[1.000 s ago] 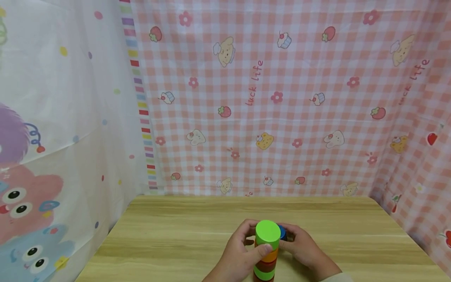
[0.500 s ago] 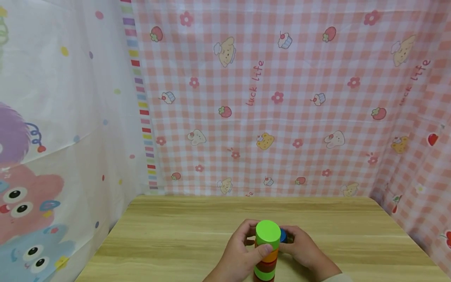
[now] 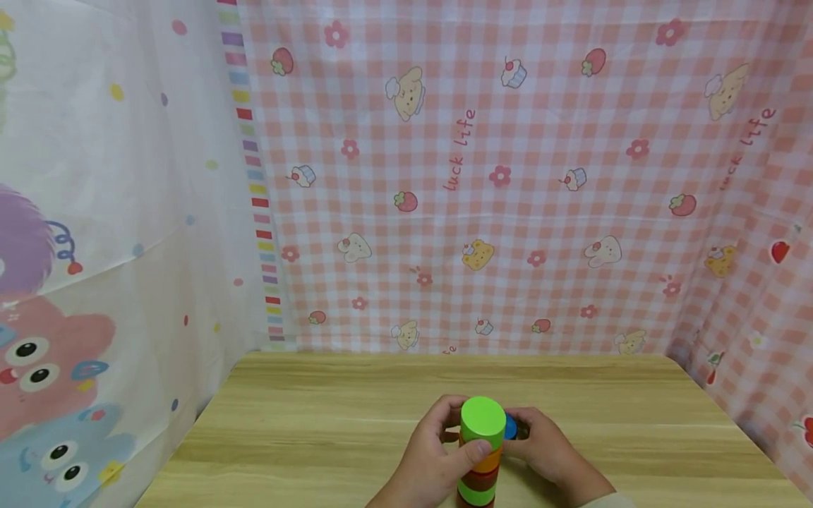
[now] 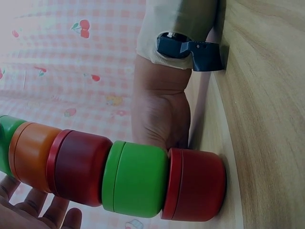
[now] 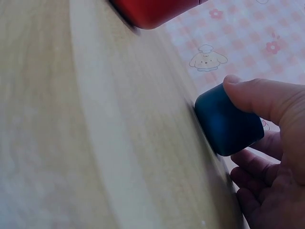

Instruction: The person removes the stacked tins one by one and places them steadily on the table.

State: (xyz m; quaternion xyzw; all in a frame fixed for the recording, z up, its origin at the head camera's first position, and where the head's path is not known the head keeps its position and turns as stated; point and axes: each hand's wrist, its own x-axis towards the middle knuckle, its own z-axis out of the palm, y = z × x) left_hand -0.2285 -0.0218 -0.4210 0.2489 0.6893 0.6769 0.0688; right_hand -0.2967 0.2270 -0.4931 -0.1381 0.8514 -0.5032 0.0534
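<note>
Several lidded round jars stand in one upright stack. In the left wrist view it runs from a green jar at the top through an orange jar (image 4: 35,155), a dark red jar (image 4: 83,167) and another green jar (image 4: 140,181) to a red jar (image 4: 198,186) on the table. My left hand (image 3: 435,455) holds the stack near the top, its thumb across the front below the green lid (image 3: 484,416) and fingers around the far side. Behind the stack, my right hand (image 3: 549,448) pinches a blue jar (image 5: 228,121) between thumb and fingers, low at the tabletop.
The wooden table (image 3: 330,416) reaches back to a pink checked cloth (image 3: 527,226). White printed cloth (image 3: 159,282) hangs along the left side, with more checked cloth on the right. A dark wrist strap (image 4: 190,50) sits on the right sleeve.
The blue jar has shifted slightly toward me behind the stack, with the right hand still on it. The left hand and the stack look almost unmoved.
</note>
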